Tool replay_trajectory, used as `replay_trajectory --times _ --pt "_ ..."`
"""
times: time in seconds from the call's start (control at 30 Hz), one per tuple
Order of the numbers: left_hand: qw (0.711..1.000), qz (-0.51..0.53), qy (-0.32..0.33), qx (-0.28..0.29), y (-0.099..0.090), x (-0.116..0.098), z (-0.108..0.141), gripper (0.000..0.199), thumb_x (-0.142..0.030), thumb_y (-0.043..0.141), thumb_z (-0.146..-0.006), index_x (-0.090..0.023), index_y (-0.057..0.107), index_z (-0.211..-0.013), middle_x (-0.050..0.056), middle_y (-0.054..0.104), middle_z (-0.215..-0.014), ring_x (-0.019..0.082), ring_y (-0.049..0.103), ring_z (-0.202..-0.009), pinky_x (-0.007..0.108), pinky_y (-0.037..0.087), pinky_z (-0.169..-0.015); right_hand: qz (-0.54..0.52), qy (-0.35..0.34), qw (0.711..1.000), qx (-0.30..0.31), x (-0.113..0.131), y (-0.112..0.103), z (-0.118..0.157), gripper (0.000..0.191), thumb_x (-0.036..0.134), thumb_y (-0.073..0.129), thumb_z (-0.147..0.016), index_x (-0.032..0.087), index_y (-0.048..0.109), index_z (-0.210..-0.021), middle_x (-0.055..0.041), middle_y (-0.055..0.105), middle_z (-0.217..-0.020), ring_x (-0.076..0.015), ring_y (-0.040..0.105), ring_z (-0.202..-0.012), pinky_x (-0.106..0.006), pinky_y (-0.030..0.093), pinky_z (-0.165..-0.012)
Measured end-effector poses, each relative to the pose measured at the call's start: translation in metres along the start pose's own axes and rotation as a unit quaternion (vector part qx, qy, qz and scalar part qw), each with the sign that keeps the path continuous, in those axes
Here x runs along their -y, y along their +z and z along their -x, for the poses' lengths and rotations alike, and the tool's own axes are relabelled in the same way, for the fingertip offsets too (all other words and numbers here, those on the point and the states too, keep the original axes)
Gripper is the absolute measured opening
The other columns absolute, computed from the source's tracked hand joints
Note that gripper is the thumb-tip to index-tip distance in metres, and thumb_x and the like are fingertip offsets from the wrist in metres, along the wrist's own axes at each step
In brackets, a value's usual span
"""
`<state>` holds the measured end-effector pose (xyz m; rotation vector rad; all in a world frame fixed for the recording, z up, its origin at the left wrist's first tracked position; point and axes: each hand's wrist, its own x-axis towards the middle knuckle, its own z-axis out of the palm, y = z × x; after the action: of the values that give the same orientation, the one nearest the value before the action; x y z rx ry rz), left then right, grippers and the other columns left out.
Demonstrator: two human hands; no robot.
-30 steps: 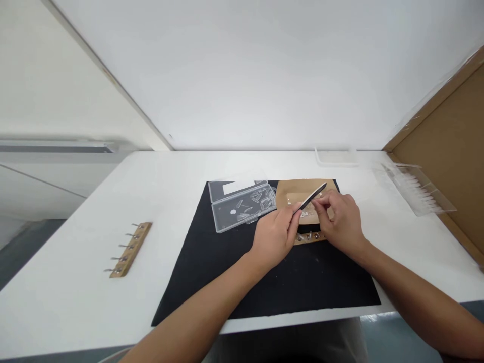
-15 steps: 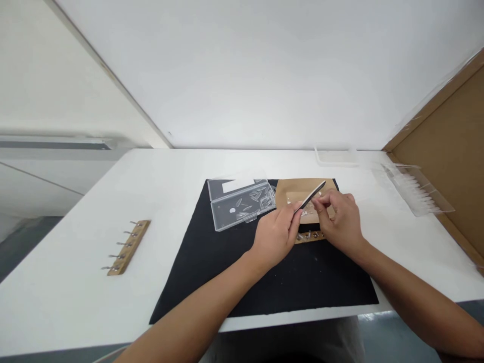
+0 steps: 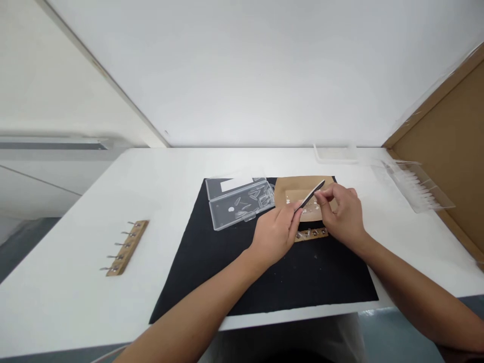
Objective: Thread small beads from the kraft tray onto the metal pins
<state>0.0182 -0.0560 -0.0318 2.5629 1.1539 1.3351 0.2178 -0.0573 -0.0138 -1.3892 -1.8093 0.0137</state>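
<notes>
My left hand (image 3: 275,233) grips the lower end of a slim nail file (image 3: 310,194), black on one face and pale on its edge, which slants up to the right. My right hand (image 3: 342,210) pinches right beside the file's upper part; whatever its fingertips hold is too small to make out. Beneath both hands lies a brown paper sheet (image 3: 282,185) with a clear patch of small pale bits. Just in front of it is a wooden strip (image 3: 310,234) with metal clips. Left of my hands, a clear hinged box (image 3: 221,222) lies open with several clear false nail tips inside.
A black mat (image 3: 227,282) lies under these things on the white table (image 3: 75,302). Another wooden clip strip (image 3: 128,249) is at the left. At the right are a clear case of nail tips (image 3: 419,189) and a brown panel (image 3: 454,151); a white tray (image 3: 336,160) stands behind.
My right hand has shifted slightly up and right along the file toward its tip. More of the wooden strip below shows. My left hand keeps its hold; the whole view has shifted slightly.
</notes>
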Motion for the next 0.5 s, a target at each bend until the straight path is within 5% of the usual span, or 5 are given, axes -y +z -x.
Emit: replay_trajectory --times 0.37,0.5 --pt "1.0 -0.009 0.0 -0.001 0.0 0.0 0.0 0.023 -0.025 0.049 -0.111 -0.014 0.066 -0.123 0.009 0.082 -0.098 0.019 0.079 -0.083 0.028 0.061 -0.076 -0.023 -0.012 0.999 0.044 0.0017 0.0006 0.0015 0.022 0.034 0.06 -0.104 0.024 0.057 -0.084 0.0028 0.07 -0.078 -0.0178 0.065 -0.072 -0.039 0.037 -0.079" --pt "1.0 -0.007 -0.008 0.013 0.0001 0.0003 0.0007 0.024 -0.026 0.048 -0.111 -0.015 0.065 -0.125 0.008 0.082 -0.099 0.019 0.079 -0.084 0.028 0.061 -0.075 0.003 0.007 1.0 0.009 0.002 0.0003 0.0003 0.023 0.036 0.061 -0.104 0.024 0.057 -0.084 0.001 0.072 -0.082 -0.0183 0.065 -0.073 -0.04 0.037 -0.079"
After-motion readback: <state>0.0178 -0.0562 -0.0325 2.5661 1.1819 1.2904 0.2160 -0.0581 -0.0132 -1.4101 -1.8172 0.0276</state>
